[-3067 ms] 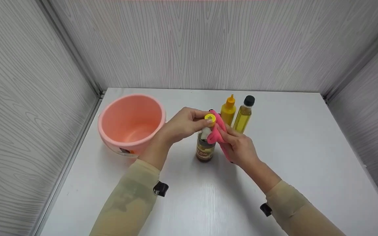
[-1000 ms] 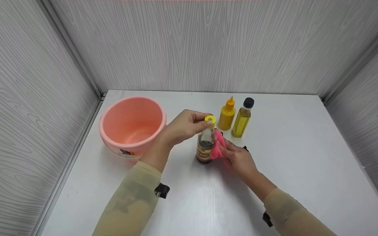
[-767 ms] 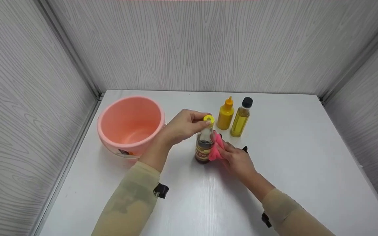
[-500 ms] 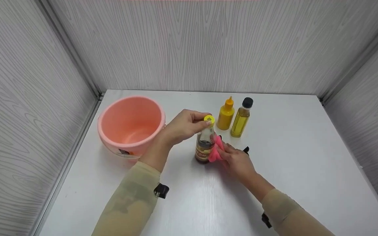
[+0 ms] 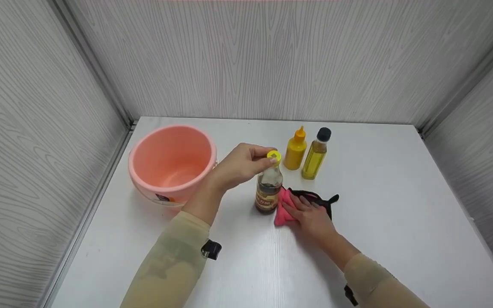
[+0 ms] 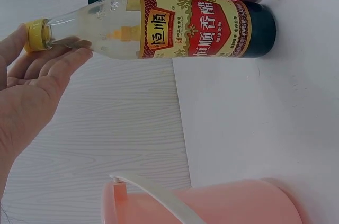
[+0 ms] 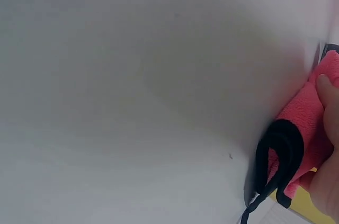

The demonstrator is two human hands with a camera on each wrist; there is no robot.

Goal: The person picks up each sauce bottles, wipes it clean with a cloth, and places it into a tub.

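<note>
**Cloth down beside the vinegar bottle**

At frame centre the left hand (image 5: 240,164) pinches the yellow cap (image 5: 274,156) of the upright vinegar bottle (image 5: 268,190). The right hand (image 5: 310,216) lies flat, fingers straight, on the pink cloth (image 5: 283,210), now on the table (image 5: 400,205) just beside the bottle. Half a second ago the cloth pressed the bottle's side; wiping looks finished, other bottles untouched

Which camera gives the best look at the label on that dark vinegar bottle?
The left wrist view: the vinegar bottle fills the frame side-on, its red and yellow label sharp. The head view shows the bottle small, from above, label barely legible, left hand at its cap. The right wrist view misses it.
</note>
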